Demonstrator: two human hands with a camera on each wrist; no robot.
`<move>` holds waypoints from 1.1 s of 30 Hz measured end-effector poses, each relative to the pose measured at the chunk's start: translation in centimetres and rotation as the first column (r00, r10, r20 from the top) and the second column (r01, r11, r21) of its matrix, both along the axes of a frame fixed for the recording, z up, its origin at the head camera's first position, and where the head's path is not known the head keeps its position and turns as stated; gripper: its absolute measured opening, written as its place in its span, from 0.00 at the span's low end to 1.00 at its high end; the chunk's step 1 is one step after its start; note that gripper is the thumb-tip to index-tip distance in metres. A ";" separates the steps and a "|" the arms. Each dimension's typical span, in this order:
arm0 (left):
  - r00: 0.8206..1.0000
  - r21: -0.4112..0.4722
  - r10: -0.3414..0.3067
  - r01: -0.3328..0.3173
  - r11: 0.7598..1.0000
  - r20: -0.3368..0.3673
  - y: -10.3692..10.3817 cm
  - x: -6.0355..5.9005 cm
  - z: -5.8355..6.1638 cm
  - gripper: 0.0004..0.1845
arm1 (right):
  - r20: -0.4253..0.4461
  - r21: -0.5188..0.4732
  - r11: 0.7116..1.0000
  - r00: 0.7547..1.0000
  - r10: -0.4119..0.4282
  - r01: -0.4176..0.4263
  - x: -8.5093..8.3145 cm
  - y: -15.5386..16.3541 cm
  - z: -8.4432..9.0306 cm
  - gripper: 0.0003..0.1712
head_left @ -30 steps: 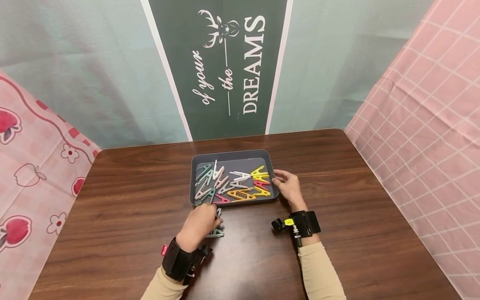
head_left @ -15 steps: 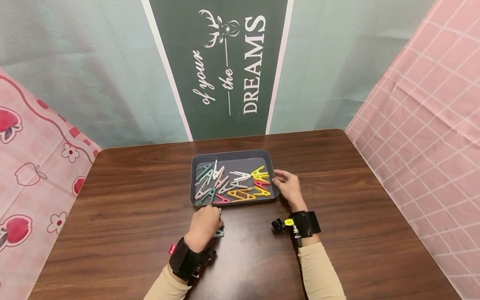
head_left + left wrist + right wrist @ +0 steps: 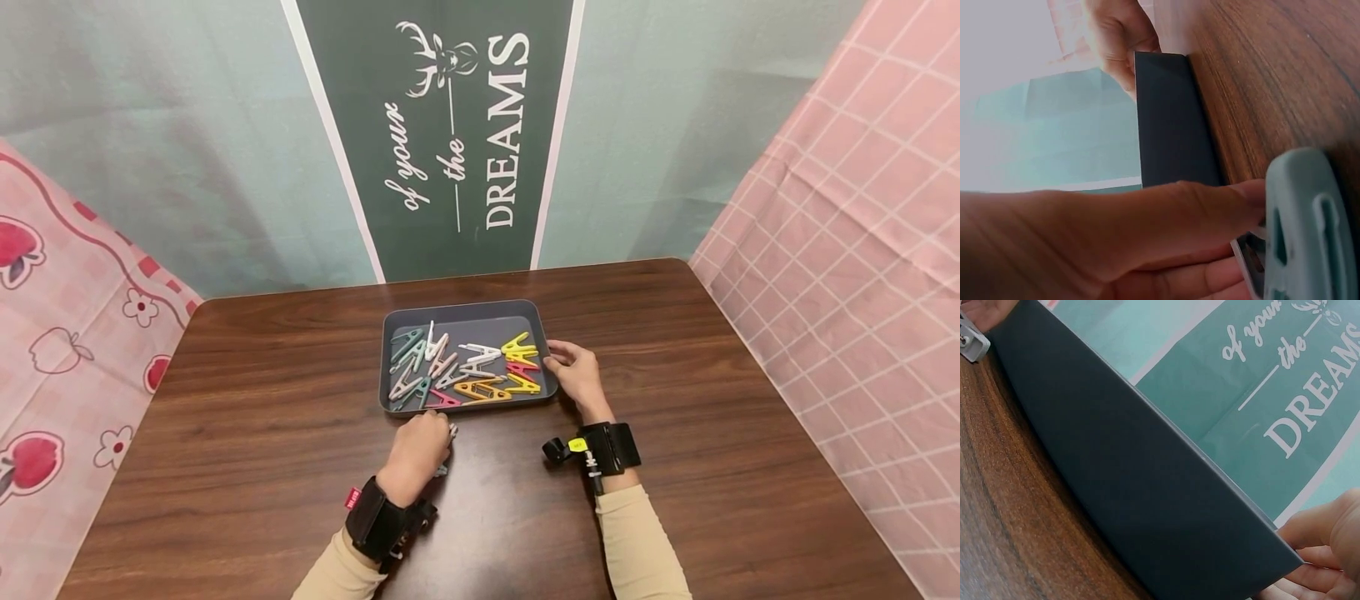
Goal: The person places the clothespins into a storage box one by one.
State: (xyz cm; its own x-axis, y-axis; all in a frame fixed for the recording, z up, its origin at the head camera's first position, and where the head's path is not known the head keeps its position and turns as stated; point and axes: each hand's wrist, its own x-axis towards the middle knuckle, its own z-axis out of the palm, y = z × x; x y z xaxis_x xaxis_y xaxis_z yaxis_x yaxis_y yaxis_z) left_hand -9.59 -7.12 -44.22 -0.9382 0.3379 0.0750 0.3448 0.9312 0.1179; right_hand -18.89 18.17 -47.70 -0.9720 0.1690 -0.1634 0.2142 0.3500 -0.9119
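My left hand [image 3: 420, 446] is just in front of the tray's near wall, with its back covering most of what it works on. Its fingers grip a pale grey clothespin [image 3: 453, 431], whose end pokes out past the knuckles. In the left wrist view, a light teal clothespin [image 3: 1304, 231] stands right at the thumb tip. At the right end of the dark grey tray [image 3: 551, 385], my right hand [image 3: 576, 371] holds the near corner, thumb at the rim and fingers along the side. Several clothespins [image 3: 480, 389] in teal, white, pink, orange, yellow and red lie inside.
The tray sits on a brown wood-grain table [image 3: 285, 375] with rounded far corners. Hanging cloths enclose it: a green lettered one [image 3: 465, 242] behind, pink ones [image 3: 825, 208] at the sides. Each wrist wears a black strap [image 3: 611, 447] with a small camera.
My left hand has shifted a little to the right, and the grey clothespin end has moved right with it. The right hand and the tray have stayed in place.
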 end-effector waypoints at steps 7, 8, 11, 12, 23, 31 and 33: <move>0.998 0.045 -0.037 0.034 0.998 0.060 0.3 -0.1 -0.4 0.09 | 0.008 0.005 1.000 1.000 0.002 -0.002 0.0 0.0 0.1 0.21; 0.998 0.047 -0.039 0.036 0.998 0.058 0.3 -0.1 -0.5 0.09 | 0.009 0.003 1.000 1.000 0.002 -0.002 -0.1 0.0 0.2 0.21; 0.998 0.056 -0.047 0.045 0.997 0.049 0.3 -0.1 -0.6 0.10 | 0.010 0.002 1.000 1.000 0.002 -0.002 -0.1 0.0 0.2 0.21; 0.998 0.058 -0.049 0.046 0.997 0.050 0.3 -0.1 -0.6 0.10 | 0.009 0.003 1.000 1.000 0.002 -0.002 -0.1 0.0 0.2 0.21; 0.989 0.117 -0.106 0.094 0.989 0.103 -0.2 -0.2 0.4 0.09 | 0.002 -0.002 1.000 1.000 0.003 -0.003 -0.1 0.0 0.1 0.21; 0.983 0.201 -0.175 0.159 0.967 0.063 -1.1 -0.6 0.9 0.08 | 0.007 0.005 1.000 1.000 0.000 -0.001 0.0 -0.1 0.2 0.21; 0.980 0.209 -0.189 0.173 0.962 0.058 -1.2 -0.7 0.9 0.08 | 0.007 0.006 1.000 1.000 0.000 0.000 0.0 -0.1 0.2 0.21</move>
